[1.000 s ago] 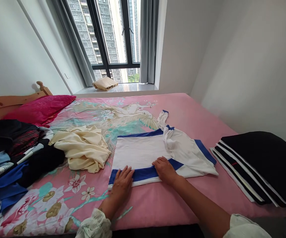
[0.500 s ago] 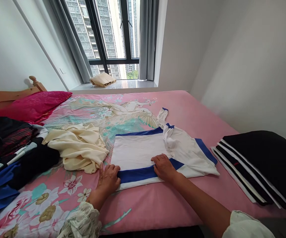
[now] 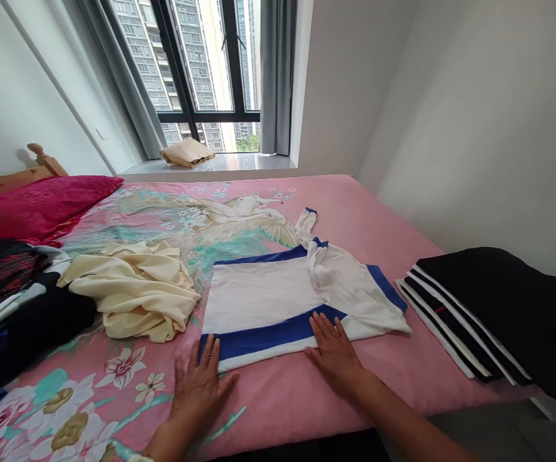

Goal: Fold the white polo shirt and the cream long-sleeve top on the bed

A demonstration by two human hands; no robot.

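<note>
A white shirt with blue bands (image 3: 259,295) lies on the bed, one long side folded inward and a sleeve stretched toward the far side. My left hand (image 3: 198,385) is spread open at the shirt's near left corner, its fingertips on the blue band. Flat and open, my right hand (image 3: 333,353) rests with its fingers on the same band farther right, near the shoulder. Neither hand grips the cloth. The collar area lies bunched around the shirt's upper middle.
A crumpled cream cloth (image 3: 138,289) lies left of the shirt, beside a heap of dark and blue clothes (image 3: 13,301). On the right stands a stack of folded clothes (image 3: 490,308), black on top. A red pillow (image 3: 47,202) sits by the headboard; a beige bundle (image 3: 187,153) rests on the windowsill.
Both hands have opened from curled fingers on the blue band to flat, spread palms, shifting slightly toward the bed's near edge. The view has turned a little to the right.
</note>
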